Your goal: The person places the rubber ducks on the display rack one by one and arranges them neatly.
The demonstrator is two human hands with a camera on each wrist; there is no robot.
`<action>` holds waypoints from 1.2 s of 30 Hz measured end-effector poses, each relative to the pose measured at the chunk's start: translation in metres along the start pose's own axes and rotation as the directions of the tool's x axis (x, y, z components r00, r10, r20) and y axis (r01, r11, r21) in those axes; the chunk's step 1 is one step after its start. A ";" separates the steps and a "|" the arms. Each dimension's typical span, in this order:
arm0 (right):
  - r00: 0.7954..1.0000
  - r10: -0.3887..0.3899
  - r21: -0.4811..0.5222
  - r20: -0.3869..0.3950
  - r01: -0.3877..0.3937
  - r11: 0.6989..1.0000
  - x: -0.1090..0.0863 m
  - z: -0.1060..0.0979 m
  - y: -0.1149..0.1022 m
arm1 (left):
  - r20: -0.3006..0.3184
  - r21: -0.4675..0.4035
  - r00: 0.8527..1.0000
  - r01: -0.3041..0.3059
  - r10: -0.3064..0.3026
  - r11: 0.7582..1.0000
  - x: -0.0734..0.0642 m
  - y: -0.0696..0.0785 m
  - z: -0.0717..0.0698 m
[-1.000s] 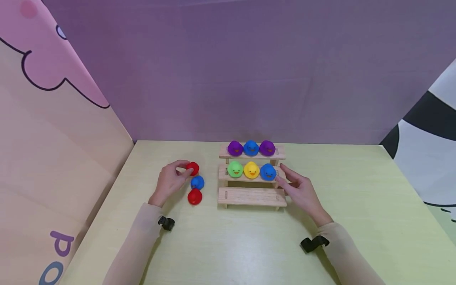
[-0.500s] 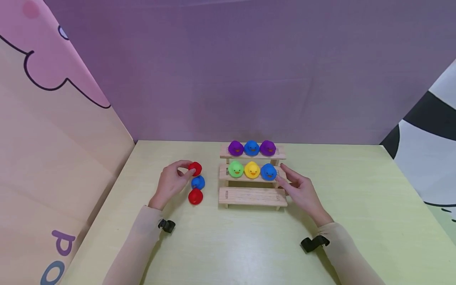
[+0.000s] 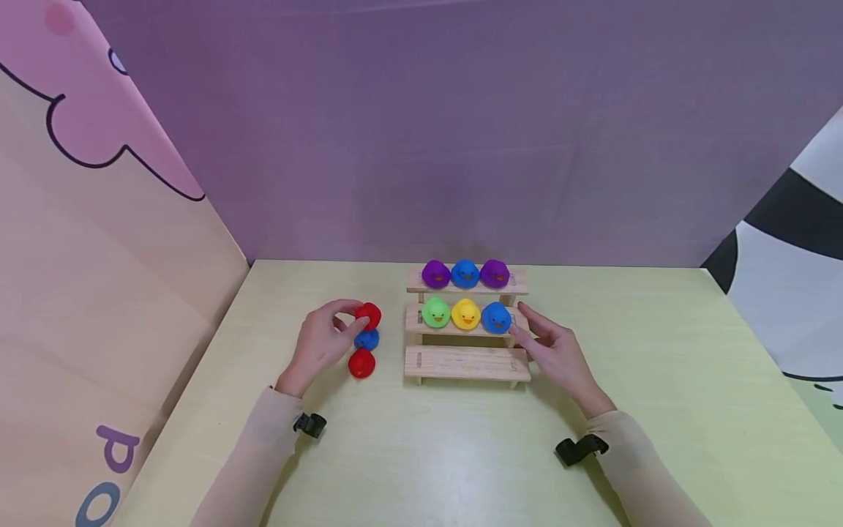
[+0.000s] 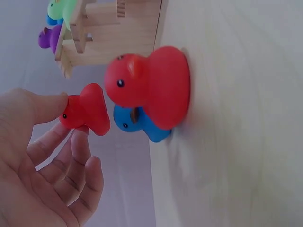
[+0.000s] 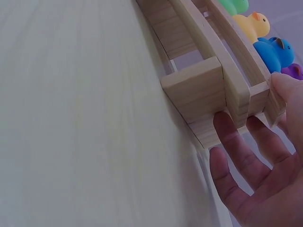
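Observation:
My left hand (image 3: pixel 320 342) pinches a small red rubber duck (image 4: pixel 85 109) between thumb and fingers. The left wrist view shows it tilted and raised off the table. Below it stand a blue rubber duck (image 3: pixel 366 339), partly covered in the head view, and a second red rubber duck (image 3: pixel 361 364). A three-step wooden stand (image 3: pixel 467 362) is at the centre, and my right hand (image 3: pixel 560 359) grips the right end of its middle step. On that step sit a green duck (image 3: pixel 436 312), a yellow duck (image 3: pixel 465 314) and a blue duck (image 3: pixel 497 318).
Along the stand's top step are a purple duck (image 3: pixel 436 274), a blue duck (image 3: pixel 465 274) and another purple duck (image 3: pixel 495 274). The pale table (image 3: pixel 421 454) meets a purple backdrop (image 3: pixel 421 132) just behind the stand. Printed panels flank both sides.
My left hand has shifted slightly to the right and nearer with the red duck, which now overlaps the blue one in the head view. The right hand has kept its place.

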State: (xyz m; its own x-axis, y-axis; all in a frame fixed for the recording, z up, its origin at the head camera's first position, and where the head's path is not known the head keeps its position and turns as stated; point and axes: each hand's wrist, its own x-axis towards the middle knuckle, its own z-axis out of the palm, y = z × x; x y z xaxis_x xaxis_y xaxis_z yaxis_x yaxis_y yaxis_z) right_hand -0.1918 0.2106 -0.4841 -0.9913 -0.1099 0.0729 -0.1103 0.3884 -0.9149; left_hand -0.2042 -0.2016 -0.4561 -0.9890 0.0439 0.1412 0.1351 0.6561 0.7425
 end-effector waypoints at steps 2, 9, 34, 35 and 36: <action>1.000 0.001 0.001 -0.002 -0.001 1.000 0.000 0.000 0.000 | 0.002 -0.007 1.000 -0.006 0.006 1.000 -0.002 0.003 0.000; 1.000 0.007 0.002 -0.001 -0.007 1.000 0.001 0.000 0.000 | 0.016 -0.011 1.000 -0.024 0.024 1.000 -0.008 0.007 0.002; 1.000 0.009 -0.011 -0.003 -0.009 1.000 0.000 0.000 -0.001 | 0.068 -0.009 0.996 -0.061 0.061 0.998 -0.028 0.027 0.006; 1.000 0.007 -0.012 -0.003 -0.007 1.000 0.000 0.000 -0.001 | 0.068 -0.007 0.995 -0.071 0.071 0.997 -0.028 0.027 0.007; 1.000 0.006 -0.011 -0.003 -0.006 1.000 0.000 0.000 -0.001 | 0.067 -0.006 0.995 -0.080 0.080 0.997 -0.029 0.028 0.007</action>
State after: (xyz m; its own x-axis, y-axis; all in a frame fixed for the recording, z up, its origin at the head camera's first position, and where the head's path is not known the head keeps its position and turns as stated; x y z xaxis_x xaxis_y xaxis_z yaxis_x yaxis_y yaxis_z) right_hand -0.1918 0.2106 -0.4831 -0.9921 -0.1048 0.0686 -0.1052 0.3992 -0.9108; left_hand -0.1723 -0.1791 -0.4441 -0.9768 0.1469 0.1560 0.2142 0.6460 0.7326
